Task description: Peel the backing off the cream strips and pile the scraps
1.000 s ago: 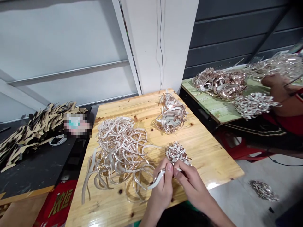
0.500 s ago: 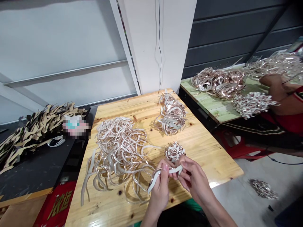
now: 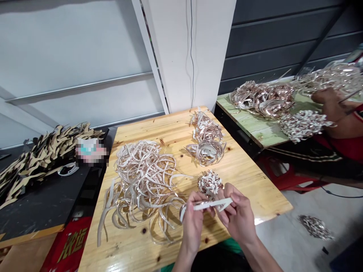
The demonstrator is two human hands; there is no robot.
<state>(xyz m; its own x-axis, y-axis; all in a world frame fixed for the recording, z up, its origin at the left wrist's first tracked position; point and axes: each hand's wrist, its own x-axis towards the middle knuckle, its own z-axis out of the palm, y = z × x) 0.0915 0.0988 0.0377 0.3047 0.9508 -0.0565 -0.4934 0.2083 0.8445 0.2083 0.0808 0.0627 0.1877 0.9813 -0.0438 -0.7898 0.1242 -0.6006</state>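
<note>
Clearly midway, I'd say: left hand (image 3: 193,223) and right hand (image 3: 241,219) pinch one strip (image 3: 202,206), short pieces (image 3: 209,182) heaped just beyond them, many long strips (image 3: 144,172) loose to their left

Narrow white strip (image 3: 203,205) held aloft nearly level, curved down at left, sharply folded at right.

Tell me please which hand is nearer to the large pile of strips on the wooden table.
Left. The left hand is beside the large pile, at its near right edge; the right hand is farther right.
</note>
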